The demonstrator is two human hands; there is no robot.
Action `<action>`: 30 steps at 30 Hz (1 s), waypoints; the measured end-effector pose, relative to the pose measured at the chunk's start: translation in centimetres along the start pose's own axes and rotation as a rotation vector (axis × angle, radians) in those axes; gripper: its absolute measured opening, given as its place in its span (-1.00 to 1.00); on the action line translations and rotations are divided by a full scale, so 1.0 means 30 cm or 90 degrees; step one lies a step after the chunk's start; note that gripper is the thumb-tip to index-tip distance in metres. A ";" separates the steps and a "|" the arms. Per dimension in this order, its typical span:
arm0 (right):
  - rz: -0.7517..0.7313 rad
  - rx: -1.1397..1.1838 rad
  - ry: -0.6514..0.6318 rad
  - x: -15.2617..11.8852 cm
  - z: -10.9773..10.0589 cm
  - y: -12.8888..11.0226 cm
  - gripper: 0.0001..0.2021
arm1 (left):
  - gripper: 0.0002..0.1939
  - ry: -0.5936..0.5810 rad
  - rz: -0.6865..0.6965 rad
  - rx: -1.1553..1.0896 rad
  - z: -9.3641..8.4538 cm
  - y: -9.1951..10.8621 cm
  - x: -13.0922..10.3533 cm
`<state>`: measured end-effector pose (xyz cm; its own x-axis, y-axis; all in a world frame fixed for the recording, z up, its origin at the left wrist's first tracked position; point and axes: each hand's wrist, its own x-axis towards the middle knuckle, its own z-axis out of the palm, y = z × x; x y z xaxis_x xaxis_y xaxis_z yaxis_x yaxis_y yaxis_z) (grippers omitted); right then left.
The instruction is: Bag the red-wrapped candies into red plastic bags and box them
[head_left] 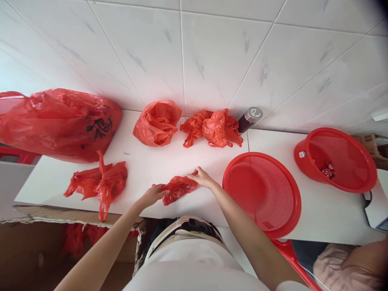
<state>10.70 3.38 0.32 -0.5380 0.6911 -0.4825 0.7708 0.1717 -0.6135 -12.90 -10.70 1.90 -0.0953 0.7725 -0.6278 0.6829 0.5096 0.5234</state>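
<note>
Near the front edge of the white table lies a small crumpled red plastic bag [179, 190], stretched out sideways between my hands. My left hand [154, 195] pinches its left end with thumb and fingers. At the opposite end, my right hand [202, 178] grips the bag's upper right corner. Some dark and shiny patches show through the plastic, but what is inside cannot be made out. To the left sits a knotted red bag [112, 180] with its handles sticking out. A red perforated basket [257, 194] stands just right of my right forearm.
Along the wall are an open red bag [157, 123], bunched red bags [216, 127] and a dark bottle [249, 119]. A large full bag [66, 125] fills the left end. Another red basket [333, 157] holds small items. A cardboard box [39, 250] stands below; a person [348, 262] sits at right.
</note>
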 end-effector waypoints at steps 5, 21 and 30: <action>-0.029 -0.036 0.053 0.038 0.002 -0.048 -0.92 | -0.41 0.000 -0.011 -0.093 0.067 -0.041 -0.113; -0.104 0.133 0.112 -0.019 -0.030 -0.128 -0.89 | -0.41 0.209 -0.032 -0.027 0.067 0.150 -0.091; -0.026 0.520 0.227 -0.126 -0.036 -0.090 -0.58 | -0.71 0.187 0.038 -0.159 0.122 0.136 -0.054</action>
<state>11.02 1.08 4.48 -0.3157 0.8963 -0.3113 0.1965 -0.2592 -0.9456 -7.31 -11.27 2.95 -0.2882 0.8609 -0.4192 0.4993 0.5087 0.7014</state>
